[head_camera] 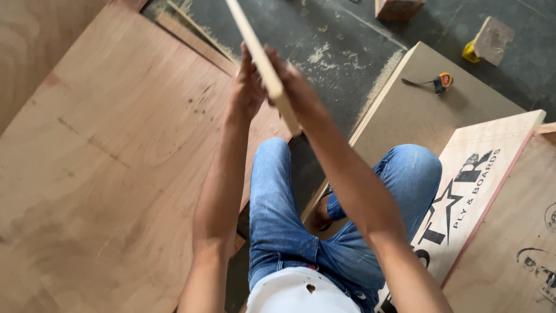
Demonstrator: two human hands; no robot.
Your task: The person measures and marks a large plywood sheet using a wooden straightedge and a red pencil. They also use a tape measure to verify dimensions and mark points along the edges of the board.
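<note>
Both hands, left hand (248, 87) and right hand (295, 87), grip a thin wood strip (260, 55), lifted off the plywood sheet (116, 162). It looks already cut, maybe. A tape measure (443, 81) lies unused nearby.

Bare dusty floor (324, 52) lies open far ahead of the hands, hemmed by a plywood sheet (110, 156) on the left and boards (428, 110) carrying a tape measure (443, 82) on the right.
</note>
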